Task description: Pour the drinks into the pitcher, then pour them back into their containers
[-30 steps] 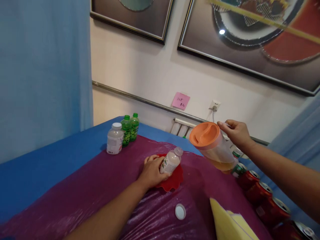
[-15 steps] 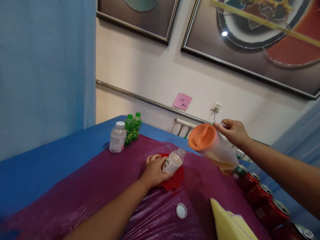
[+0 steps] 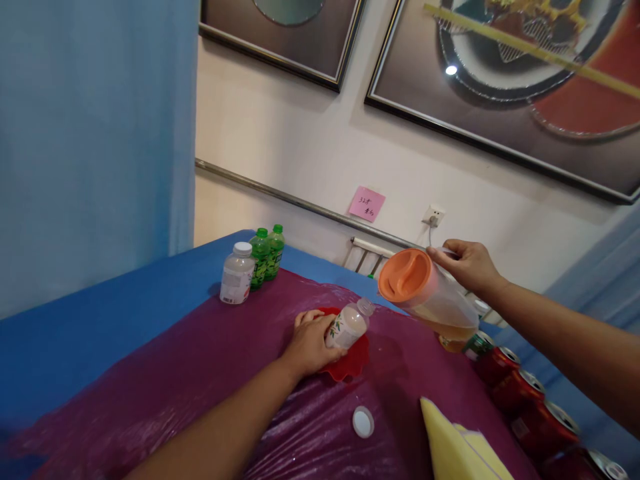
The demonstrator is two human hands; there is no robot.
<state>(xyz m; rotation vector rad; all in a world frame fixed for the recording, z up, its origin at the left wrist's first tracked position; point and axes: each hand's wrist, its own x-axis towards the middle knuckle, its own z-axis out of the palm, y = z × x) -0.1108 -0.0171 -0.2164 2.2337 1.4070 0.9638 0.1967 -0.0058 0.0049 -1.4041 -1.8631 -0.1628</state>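
Note:
My left hand (image 3: 313,341) is closed around a clear bottle (image 3: 349,324) with a white, leaf-printed label; its uncapped mouth leans to the upper right. Under that bottle lies a red dish (image 3: 345,365) with a wavy edge, partly hidden by the hand. By its handle my right hand (image 3: 467,267) grips a translucent pitcher (image 3: 445,310) with an orange lid (image 3: 406,275). The pitcher is tipped left toward the bottle, apart from it, with amber liquid along its lower side. I cannot make out a stream between them. A white cap (image 3: 363,422) rests on the purple plastic sheet (image 3: 210,373).
A capped clear bottle (image 3: 237,275) stands at the back left beside two green bottles (image 3: 267,257). Several red cans (image 3: 517,390) line the right side, near a green can (image 3: 479,343). A folded yellow cloth (image 3: 463,443) lies at the front right.
The view has shifted very slightly. Both hands, the bottle and the tilted pitcher keep nearly the same positions.

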